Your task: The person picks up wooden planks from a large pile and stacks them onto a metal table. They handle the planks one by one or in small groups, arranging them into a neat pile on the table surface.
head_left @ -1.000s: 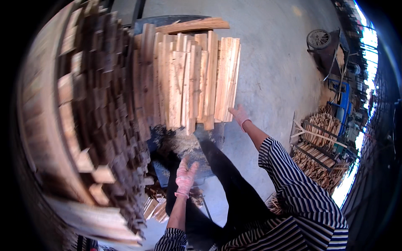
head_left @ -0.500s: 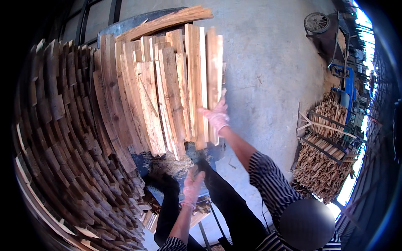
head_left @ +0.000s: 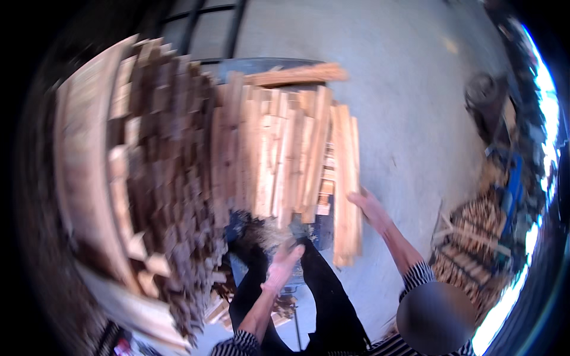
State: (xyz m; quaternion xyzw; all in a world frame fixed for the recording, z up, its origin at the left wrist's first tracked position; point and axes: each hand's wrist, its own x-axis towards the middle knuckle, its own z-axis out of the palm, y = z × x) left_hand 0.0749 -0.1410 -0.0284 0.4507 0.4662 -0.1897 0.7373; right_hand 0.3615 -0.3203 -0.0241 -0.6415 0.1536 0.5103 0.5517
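My right hand (head_left: 369, 207) is closed on the right edge of a few wooden slats (head_left: 346, 172), with its other fingers partly hidden behind them. These slats stand apart from the pile of pale wooden slats (head_left: 279, 166), with a gap between. Shorter cut ends (head_left: 325, 190) show down in that gap. In front of my legs hovers my left hand (head_left: 282, 270), empty with its fingers apart, below the pile's near end. The picture is blurred by motion.
A tall stack of darker boards (head_left: 172, 148) rises on the left. One loose plank (head_left: 297, 75) lies across the far end of the pile. Bundled wood (head_left: 475, 255) stands at the right, with a wheeled cart (head_left: 490, 107) farther back. Concrete floor (head_left: 409, 118) lies between.
My right hand has drawn some slats from the pile's right side toward me and to the right, opening a gap. The whole view has shifted, and my left hand stays near my legs.
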